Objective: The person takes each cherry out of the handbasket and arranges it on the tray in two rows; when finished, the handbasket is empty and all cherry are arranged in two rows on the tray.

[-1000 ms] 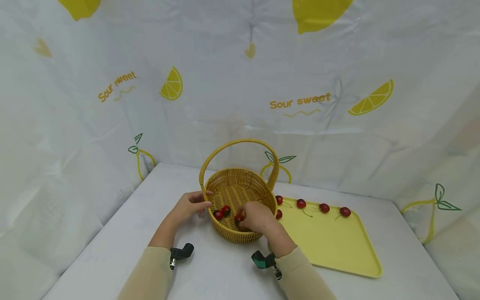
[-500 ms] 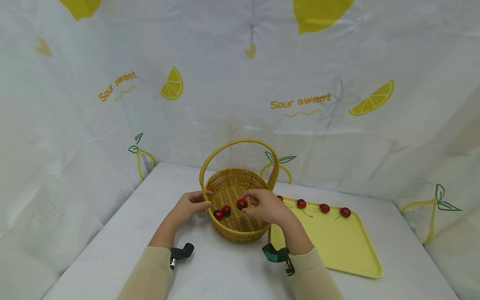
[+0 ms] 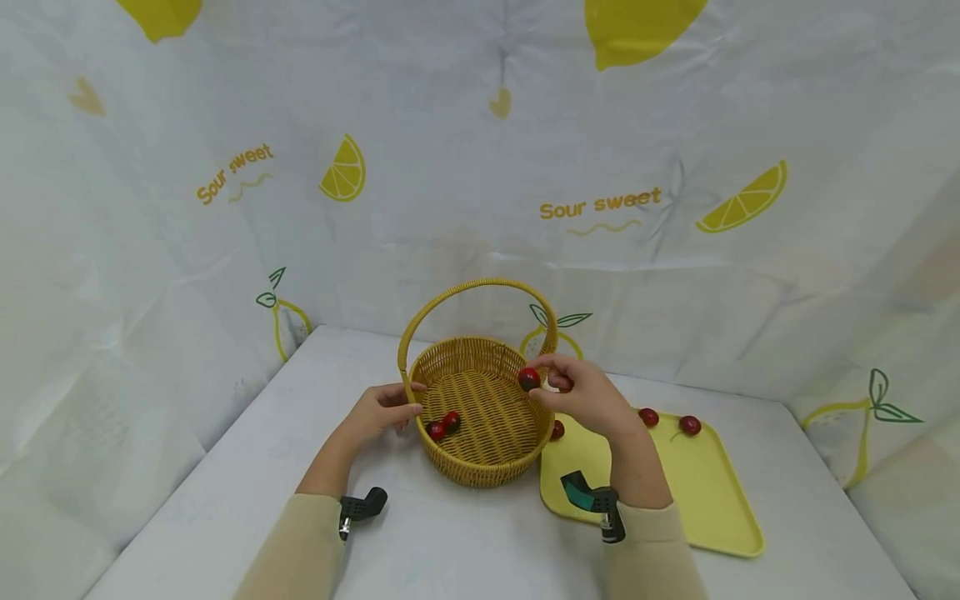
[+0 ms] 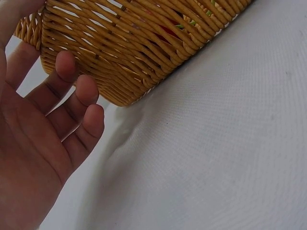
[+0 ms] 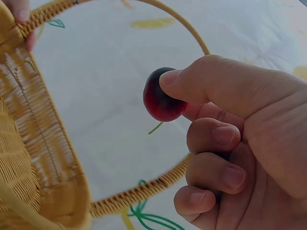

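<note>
Now right fingers [image 5: 192, 87] pinch a round red cherry [image 5: 159, 103], left fingers [image 3: 403, 412] a yellow wicker basket's left edge [image 3: 430, 451]; slick skin could slip.

I counted six cherries [image 3: 648, 417]: two in the basket [image 3: 480, 477], one cherry [image 3: 528, 379] in the right hand [image 3: 592, 400], three on the tray [image 3: 701, 492]; that hand perhaps hid others. Of basket, tray and table [image 3: 435, 558] there was one each. Left hand [image 3: 381, 408] included, hands numbered two, as did sleeves [image 3: 296, 546] and wrist cameras [image 3: 365, 505]. The backdrop [image 3: 442, 183] bore two captions [image 3: 562, 208], two citrus wedges [image 3: 345, 172], two hearts [image 3: 87, 97], two solid lemons [image 3: 641, 29] and three outlined lemons [image 3: 292, 329].
</note>
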Demonstrator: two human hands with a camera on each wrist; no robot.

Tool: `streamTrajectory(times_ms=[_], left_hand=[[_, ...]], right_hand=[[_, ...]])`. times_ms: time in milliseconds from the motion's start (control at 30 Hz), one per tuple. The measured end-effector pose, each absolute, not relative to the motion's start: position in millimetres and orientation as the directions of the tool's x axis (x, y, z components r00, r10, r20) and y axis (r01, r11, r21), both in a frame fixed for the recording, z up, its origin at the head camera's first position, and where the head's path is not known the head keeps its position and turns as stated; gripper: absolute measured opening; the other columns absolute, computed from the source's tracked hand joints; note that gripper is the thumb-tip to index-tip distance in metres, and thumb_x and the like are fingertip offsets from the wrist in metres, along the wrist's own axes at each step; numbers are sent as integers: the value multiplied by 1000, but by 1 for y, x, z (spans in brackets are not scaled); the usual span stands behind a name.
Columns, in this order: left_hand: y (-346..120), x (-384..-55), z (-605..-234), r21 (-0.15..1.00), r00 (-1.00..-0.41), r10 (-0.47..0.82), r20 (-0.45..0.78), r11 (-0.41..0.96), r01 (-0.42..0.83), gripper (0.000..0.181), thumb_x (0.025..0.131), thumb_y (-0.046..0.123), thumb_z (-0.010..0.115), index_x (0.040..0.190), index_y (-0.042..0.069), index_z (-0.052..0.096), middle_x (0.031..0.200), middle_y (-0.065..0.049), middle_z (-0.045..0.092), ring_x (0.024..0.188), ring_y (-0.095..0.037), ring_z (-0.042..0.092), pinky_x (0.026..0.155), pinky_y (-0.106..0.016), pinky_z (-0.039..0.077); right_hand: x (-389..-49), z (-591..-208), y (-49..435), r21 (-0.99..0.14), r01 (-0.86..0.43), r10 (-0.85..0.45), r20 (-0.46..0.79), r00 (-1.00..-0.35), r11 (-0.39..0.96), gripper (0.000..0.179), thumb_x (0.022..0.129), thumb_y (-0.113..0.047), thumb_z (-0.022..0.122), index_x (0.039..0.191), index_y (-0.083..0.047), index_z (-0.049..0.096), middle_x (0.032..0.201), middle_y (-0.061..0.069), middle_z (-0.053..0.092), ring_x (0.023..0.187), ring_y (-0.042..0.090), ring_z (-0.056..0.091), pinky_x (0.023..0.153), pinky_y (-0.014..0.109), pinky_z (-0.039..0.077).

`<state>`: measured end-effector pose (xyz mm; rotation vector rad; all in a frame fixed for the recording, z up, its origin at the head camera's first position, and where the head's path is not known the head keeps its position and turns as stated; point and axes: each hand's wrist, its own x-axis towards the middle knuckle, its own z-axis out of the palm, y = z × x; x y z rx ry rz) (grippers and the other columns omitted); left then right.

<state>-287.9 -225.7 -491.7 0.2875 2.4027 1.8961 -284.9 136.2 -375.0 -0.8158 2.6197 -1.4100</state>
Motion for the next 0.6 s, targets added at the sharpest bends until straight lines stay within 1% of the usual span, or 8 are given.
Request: streamTrajectory(times_ms=[67, 133, 167, 200, 300, 433, 600], left_hand=[[-225, -287, -491, 970, -982, 181, 54, 225, 94, 43, 96, 18, 75, 135, 4, 65, 98, -8, 67, 75, -20, 57, 66, -32, 50], [-225, -287, -491, 969, -982, 181, 53, 228, 94, 43, 96, 17, 74, 135, 3, 64, 98, -8, 67, 75, -20, 57, 66, -32, 50], [-225, -287, -491, 969, -982, 181, 54, 230, 95, 43, 96, 17, 74, 135, 3, 64, 97, -8, 67, 75, -20, 57, 66, -33, 50], [-225, -287, -491, 968, -981, 183, 56, 232, 98, 43, 96, 18, 74, 135, 3, 64, 97, -8, 67, 75, -20, 57, 66, -33, 50], [-226, -288, -492, 967, -980, 190, 62, 234, 106, 46, 95, 20, 76, 135, 2, 64, 96, -7, 66, 75, -20, 57, 66, -32, 50], [-226, -289, -492, 967, -980, 189, 59, 232, 103, 47, 94, 22, 77, 135, 3, 64, 95, -7, 66, 75, -21, 57, 66, -32, 50], [-225, -287, -491, 967, -985, 170, 42, 240, 83, 43, 95, 18, 75, 135, 5, 65, 97, -7, 67, 75, -20, 57, 66, -31, 49]], right_hand=[[-287, -374, 146, -800, -416, -460, 201, -865, 432, 29, 95, -14, 75, 121, -7, 67, 74, 1, 31, 65, 14, 28, 61, 28, 36], [-288, -374, 155, -814, -401, -448, 199, -872, 420, 28, 96, -12, 74, 121, -5, 66, 74, 1, 29, 62, 14, 27, 57, 27, 36], [-289, -374, 160, -820, -393, -442, 195, -876, 417, 27, 96, -12, 73, 121, -4, 65, 74, 2, 29, 62, 13, 26, 56, 27, 35], [-290, -374, 165, -824, -386, -435, 193, -879, 415, 28, 97, -12, 73, 121, -3, 64, 74, 2, 28, 60, 13, 25, 55, 28, 32], [-293, -377, 179, -834, -354, -406, 175, -897, 423, 31, 97, -13, 73, 124, -1, 62, 74, 3, 28, 59, 13, 25, 54, 29, 31], [-298, -383, 195, -830, -329, -376, 158, -913, 450, 35, 97, -14, 72, 127, 1, 60, 73, 3, 31, 63, 14, 29, 60, 30, 35], [-303, -392, 211, -821, -288, -341, 122, -932, 492, 36, 97, -16, 73, 127, 1, 61, 71, 3, 33, 62, 15, 31, 63, 32, 36]])
